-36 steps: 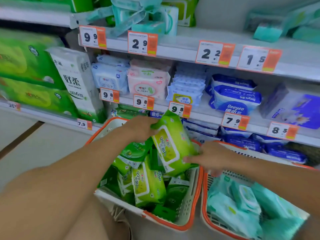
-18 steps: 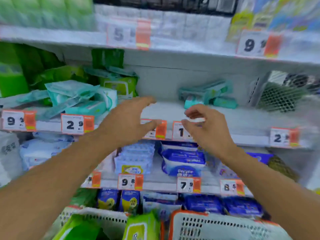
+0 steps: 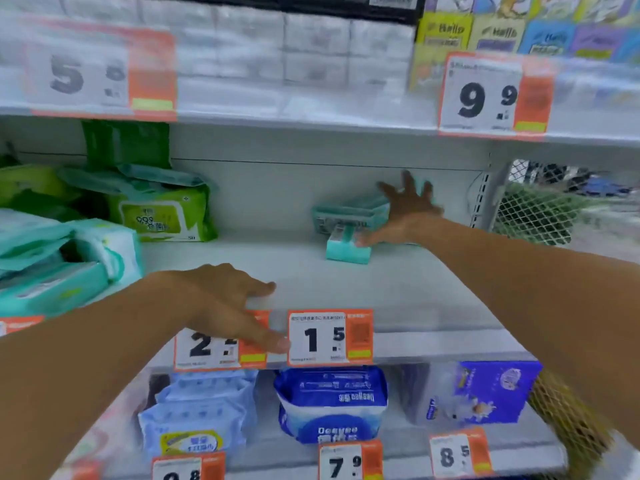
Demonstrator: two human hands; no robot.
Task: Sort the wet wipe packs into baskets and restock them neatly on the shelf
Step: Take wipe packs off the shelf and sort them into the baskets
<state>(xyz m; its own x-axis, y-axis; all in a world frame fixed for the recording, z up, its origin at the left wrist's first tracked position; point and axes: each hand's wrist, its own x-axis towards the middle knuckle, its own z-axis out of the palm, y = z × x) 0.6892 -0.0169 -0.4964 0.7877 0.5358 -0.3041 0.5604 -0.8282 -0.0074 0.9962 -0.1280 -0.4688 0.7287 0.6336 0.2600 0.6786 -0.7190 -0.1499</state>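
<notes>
Since half a second earlier, the right hand had reached to the shelf's back, fingers spread wide against the teal wipe packs, while the left hand dropped, open, onto the front edge. The packs looked light, soft and slippery; gripping across their firmer short ends seemed safest.

A shop aisle: stocked shelves with orange price tags, packaged wipes.

Bright, even store light with soft shadows; motion blur smears the edges, wide-angle bending the shelf lines.
</notes>
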